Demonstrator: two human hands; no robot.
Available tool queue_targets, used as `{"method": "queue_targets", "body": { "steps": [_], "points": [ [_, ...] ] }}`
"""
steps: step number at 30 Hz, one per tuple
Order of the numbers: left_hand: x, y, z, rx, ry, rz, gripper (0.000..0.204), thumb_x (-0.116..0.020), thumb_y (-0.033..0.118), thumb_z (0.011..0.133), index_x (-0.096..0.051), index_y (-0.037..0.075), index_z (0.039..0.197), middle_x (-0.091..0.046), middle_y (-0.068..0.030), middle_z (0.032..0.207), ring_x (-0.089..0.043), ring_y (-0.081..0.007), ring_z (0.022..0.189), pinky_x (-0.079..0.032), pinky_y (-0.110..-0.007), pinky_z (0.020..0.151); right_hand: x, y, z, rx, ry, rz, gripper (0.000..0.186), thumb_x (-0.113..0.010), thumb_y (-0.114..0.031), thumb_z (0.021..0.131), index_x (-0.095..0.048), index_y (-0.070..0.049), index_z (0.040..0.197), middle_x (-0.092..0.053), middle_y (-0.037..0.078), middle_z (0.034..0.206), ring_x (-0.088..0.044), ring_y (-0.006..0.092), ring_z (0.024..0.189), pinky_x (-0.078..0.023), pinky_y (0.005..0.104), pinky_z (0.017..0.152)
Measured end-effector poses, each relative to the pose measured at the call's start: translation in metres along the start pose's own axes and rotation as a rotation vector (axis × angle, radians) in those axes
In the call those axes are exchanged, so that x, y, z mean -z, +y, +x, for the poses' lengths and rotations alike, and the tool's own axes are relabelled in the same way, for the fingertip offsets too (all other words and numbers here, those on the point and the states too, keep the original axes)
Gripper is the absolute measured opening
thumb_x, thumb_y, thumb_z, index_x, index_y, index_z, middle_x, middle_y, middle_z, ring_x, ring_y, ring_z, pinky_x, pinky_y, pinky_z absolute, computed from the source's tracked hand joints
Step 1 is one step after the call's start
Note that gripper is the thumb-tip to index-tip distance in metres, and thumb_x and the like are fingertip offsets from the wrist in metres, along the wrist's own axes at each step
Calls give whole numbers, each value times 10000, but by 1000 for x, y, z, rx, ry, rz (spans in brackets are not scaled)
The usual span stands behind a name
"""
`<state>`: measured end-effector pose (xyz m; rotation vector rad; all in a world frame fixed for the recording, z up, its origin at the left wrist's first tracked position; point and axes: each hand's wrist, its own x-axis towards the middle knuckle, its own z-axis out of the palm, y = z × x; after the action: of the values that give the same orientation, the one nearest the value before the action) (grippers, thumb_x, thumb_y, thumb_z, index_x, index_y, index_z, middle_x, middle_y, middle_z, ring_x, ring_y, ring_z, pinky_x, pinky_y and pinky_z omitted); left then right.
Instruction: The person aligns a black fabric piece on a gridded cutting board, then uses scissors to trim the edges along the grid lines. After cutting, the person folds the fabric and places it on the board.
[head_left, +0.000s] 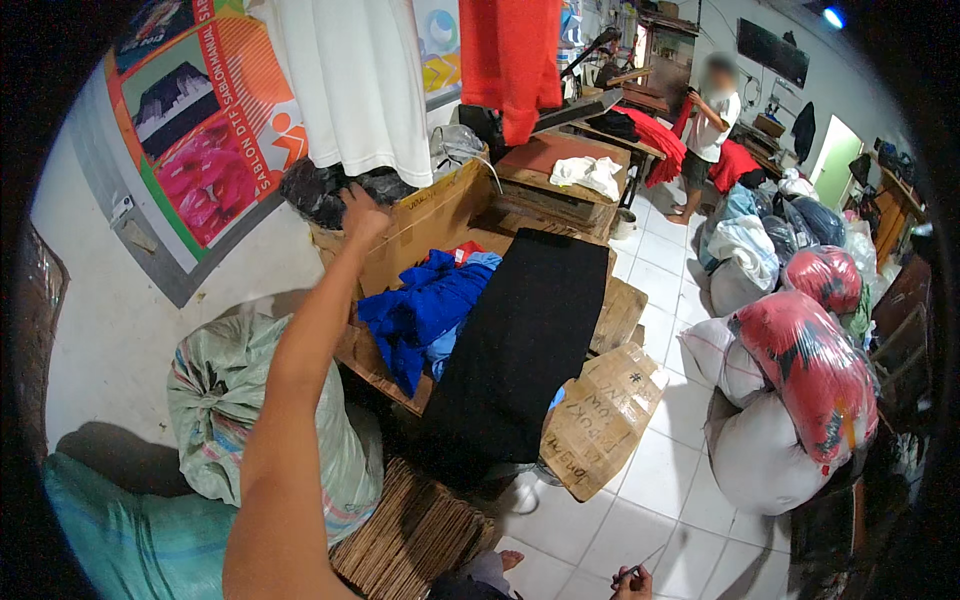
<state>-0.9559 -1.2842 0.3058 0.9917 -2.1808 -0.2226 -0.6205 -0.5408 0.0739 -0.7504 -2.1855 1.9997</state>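
My left arm stretches up and away, and my left hand (pixel 364 216) is at a crumpled black plastic bag (pixel 318 192) on the back edge of a large cardboard box (pixel 425 218). Its fingers press into the plastic; their tips are partly hidden. Blue garments (pixel 420 305) lie inside the box. A black cloth (pixel 530 325) is spread flat beside them, over the box's right side. Low at the bottom edge, my right hand (pixel 632 582) is closed round a thin dark tool with a fine tip, too small to name. White fabric (pixel 350 80) hangs just above my left hand.
A pale green sack (pixel 230 400) and stacked cardboard (pixel 410 530) stand near my left arm. A cardboard flap (pixel 605 420) juts over the tiled floor (pixel 660 470). Stuffed plastic bags (pixel 800 350) line the right side. Farther back, a person (pixel 712 120) handles red cloth by a table.
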Motion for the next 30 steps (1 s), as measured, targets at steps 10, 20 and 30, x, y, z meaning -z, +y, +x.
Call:
{"method": "queue_targets", "body": {
  "steps": [10,20,30],
  "points": [
    [91,45,-552,105,-1540,-974,567,-614,397,998,-551,-48,1344,-699,-140,1033,-648,-159,937,-520,-307,860,-146,-31,-28,376,-672,-189,269,-721,-84,857,-618,16,1085,-722,167,897,-715,254,778,-581,353,716],
    [48,-216,-632,340,-1189,299,500,-484,345,1031,-469,37,1425,-535,-228,1384,-555,-386,1229,-414,-496,1049,-164,-34,-81,560,-1071,-769,403,-697,-237,899,-635,-16,1230,-639,195,1276,-625,367,1157,-505,430,987],
    [59,-137,-667,-5,-1262,46,786,-684,243,930,-257,15,1549,-228,-236,1596,-248,-418,1465,-243,-561,1179,74,19,-43,181,38,-588,422,-666,-288,928,-610,7,1224,-614,232,1287,-580,403,1205,-455,439,1040]
  ]
}}
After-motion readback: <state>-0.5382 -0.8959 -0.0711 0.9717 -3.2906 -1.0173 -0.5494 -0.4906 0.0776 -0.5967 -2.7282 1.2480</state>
